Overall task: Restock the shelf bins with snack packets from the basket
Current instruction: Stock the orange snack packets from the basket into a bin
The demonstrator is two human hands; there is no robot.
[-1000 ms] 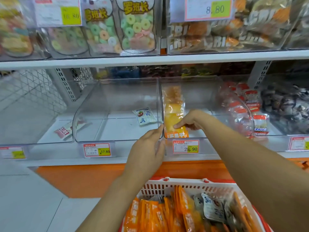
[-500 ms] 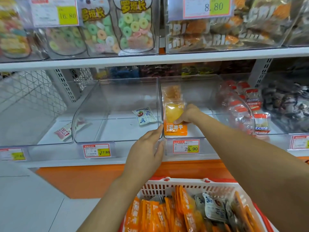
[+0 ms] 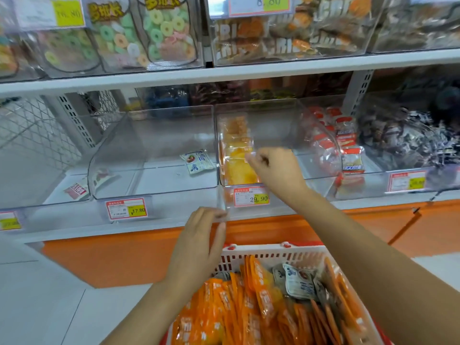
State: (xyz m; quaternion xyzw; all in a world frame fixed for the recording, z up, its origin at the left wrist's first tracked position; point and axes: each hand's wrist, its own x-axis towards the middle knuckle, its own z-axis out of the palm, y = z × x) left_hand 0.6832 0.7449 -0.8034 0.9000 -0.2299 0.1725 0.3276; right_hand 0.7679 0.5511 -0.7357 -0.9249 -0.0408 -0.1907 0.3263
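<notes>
A: Left hand, how is it held?
B: Raised from lower centre, forearm angled upward. Fingers are extended and kept together, thumb alongside.
A: Right hand?
B: Held further forward, arm stretched from lower right. Fingers are curled inward. Grip is blurred and cannot be determined.

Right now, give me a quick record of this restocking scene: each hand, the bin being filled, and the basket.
left hand: fingers rest on the front lip of the middle bin
right hand: inside that bin, fingers curled at the yellow packet; grip unclear
price tag: 29.90
basket: below the shelf, holds many orange packets
left bin: one white packet
</notes>
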